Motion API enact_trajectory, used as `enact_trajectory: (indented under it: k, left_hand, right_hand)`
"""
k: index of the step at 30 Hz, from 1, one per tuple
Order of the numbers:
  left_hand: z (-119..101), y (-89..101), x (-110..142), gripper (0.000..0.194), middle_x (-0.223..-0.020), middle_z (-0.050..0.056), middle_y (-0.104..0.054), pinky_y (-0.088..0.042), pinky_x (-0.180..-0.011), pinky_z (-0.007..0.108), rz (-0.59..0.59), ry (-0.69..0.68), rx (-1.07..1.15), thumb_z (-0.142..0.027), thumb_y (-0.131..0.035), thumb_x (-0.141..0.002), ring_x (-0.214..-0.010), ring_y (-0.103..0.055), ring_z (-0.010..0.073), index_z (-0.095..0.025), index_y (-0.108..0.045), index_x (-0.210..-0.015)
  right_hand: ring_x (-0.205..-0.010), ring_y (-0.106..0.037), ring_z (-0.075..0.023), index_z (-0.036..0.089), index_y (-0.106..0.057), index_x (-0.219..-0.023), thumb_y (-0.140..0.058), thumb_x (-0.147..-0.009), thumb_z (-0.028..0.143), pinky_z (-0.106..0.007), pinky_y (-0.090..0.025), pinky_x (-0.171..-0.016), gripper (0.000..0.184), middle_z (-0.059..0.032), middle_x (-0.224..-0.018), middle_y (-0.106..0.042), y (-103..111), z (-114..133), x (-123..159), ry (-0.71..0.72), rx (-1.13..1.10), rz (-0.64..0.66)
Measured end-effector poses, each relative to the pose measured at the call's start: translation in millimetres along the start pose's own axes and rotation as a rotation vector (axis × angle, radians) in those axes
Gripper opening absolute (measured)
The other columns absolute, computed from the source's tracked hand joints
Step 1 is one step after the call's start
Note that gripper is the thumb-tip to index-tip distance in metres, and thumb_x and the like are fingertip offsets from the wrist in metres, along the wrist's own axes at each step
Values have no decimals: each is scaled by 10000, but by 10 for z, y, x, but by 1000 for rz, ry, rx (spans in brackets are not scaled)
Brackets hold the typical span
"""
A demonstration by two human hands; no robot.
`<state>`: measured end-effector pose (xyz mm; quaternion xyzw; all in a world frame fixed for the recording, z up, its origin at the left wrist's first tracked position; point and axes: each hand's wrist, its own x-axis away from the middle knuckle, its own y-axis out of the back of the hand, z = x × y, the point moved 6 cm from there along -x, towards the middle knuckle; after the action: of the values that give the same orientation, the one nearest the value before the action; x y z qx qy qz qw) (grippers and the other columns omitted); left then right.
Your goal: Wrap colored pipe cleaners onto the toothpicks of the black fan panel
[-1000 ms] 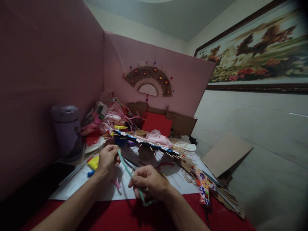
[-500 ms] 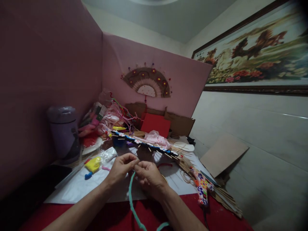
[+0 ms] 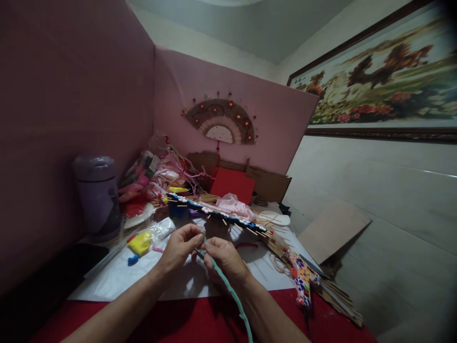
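A teal pipe cleaner (image 3: 230, 288) runs from between my fingertips down over the front of my right hand and out at the bottom edge. My left hand (image 3: 182, 245) is closed in a pinch at its upper end. Close beside it, my right hand (image 3: 223, 257) pinches the same pipe cleaner with thumb and forefinger. A small dark piece shows between the two hands, too little of it to name. Just beyond my hands, a long dark fan-like piece (image 3: 214, 213) with white flowers and thin sticks stretches across the work area.
At left are a purple tumbler (image 3: 96, 197) and yellow clay (image 3: 140, 243) in wrap. A flower-patterned glue gun (image 3: 302, 276) lies right, beside cardboard strips (image 3: 339, 300). Behind stand a red card (image 3: 233, 185), a pile of pipe cleaners (image 3: 182, 166) and a decorated fan (image 3: 219, 119).
The pipe cleaner's loose length has swung from hanging in a loop below my hands to lying rightward across my right hand. Both hands stay in nearly the same place.
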<state>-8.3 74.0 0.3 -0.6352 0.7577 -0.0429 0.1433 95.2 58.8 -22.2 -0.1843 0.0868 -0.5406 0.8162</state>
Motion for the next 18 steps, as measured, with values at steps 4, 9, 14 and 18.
enact_trajectory:
  k: [4,9,14,18]
  left_hand:
    - [-25,-7,8,279,-523,-25,-567,-383,-373,204,-4,-48,-72,-372,-694,-638,-420,-489,105,-154,-556,-743]
    - [-88,-23,39,200,-554,-24,-551,-339,-361,202,-21,-122,-288,-343,-629,-683,-382,-434,80,-147,-593,-705]
    - [-144,-46,48,124,-570,-17,-569,-357,-424,205,-15,-229,-463,-282,-588,-722,-440,-459,98,-166,-624,-696]
    - [-212,-63,65,107,-663,10,-617,-415,-589,224,-12,-388,-581,-210,-561,-740,-621,-556,142,-183,-645,-679]
  right_hand:
    - [-242,-278,-28,153,-535,-695,-654,-652,326,-158,-153,-268,214,57,-387,-526,-23,17,21,-9,-12,-30]
    - [-240,-328,-39,169,-497,-689,-677,-629,382,-157,-195,-254,285,55,-414,-555,22,39,-16,44,-2,-86]
    - [-232,-342,-45,165,-499,-668,-680,-606,376,-166,-202,-249,285,52,-414,-560,60,33,-56,72,40,-103]
    - [-235,-332,-43,171,-492,-663,-653,-600,351,-166,-199,-249,250,59,-402,-550,68,45,-47,85,76,-129]
